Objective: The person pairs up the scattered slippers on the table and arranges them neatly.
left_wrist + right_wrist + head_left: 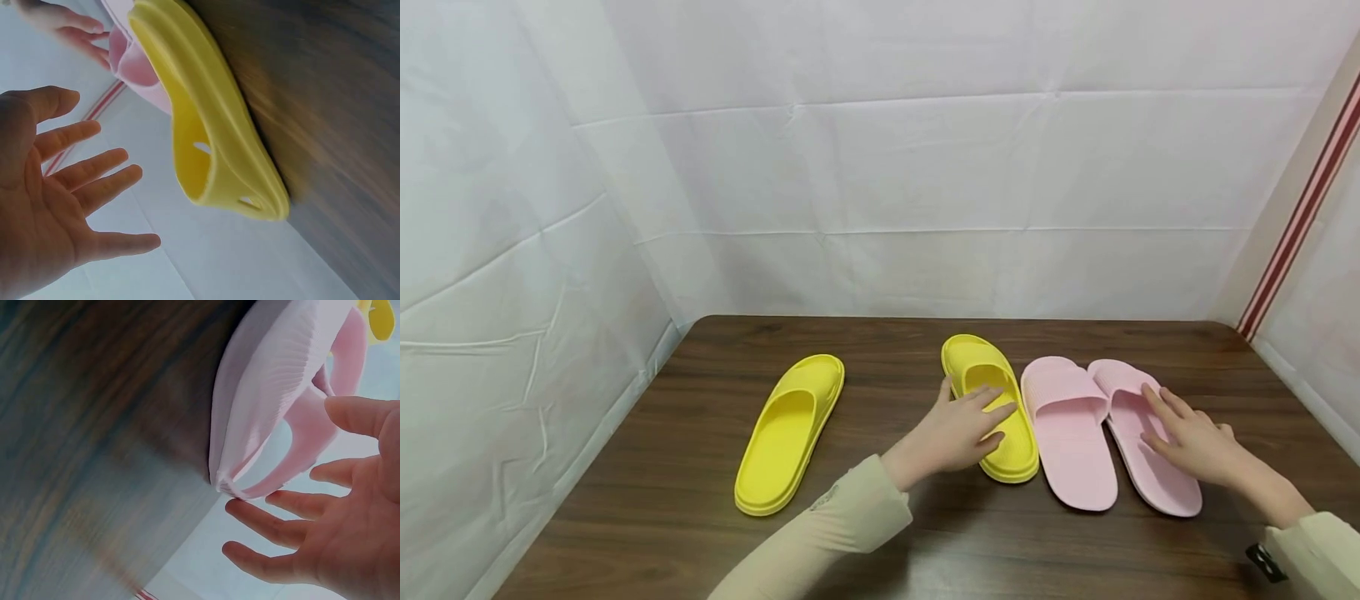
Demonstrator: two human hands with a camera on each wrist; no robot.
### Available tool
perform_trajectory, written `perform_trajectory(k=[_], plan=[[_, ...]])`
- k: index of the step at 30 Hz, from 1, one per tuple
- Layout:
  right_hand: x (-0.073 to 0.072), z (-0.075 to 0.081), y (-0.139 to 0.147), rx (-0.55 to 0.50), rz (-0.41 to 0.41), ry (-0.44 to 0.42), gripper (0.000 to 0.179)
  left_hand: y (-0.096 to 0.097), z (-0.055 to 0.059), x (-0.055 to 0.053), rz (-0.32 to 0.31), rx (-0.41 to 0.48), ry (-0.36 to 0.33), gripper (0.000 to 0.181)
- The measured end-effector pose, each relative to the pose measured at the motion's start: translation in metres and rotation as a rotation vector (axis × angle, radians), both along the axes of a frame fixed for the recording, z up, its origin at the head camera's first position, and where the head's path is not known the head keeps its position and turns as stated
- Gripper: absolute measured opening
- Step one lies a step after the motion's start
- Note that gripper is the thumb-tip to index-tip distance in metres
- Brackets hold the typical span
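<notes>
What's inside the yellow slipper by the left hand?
Inside the yellow slipper, its yellow footbed shows past the left hand. The hand hides part of it in the head view; what lies deep under the strap cannot be seen.

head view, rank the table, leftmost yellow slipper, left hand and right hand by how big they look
Largest to smallest:
1. table
2. leftmost yellow slipper
3. left hand and right hand, too alike to rank
</notes>
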State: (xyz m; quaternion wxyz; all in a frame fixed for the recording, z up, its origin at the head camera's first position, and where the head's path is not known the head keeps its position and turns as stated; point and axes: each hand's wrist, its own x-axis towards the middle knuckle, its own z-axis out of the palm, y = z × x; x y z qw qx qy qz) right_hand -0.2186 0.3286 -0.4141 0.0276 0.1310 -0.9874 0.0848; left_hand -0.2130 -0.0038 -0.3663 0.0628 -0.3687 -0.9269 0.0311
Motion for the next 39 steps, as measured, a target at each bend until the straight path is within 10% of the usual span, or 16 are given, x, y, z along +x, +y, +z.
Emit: perform_trajectory(k=[39], plan=[[0.026, 0.011, -0.056, -0.107, 0.122, 0.122, 0.06, -0.156, -0.008, 0.023, 0.215, 0.254, 0.062, 0.035]])
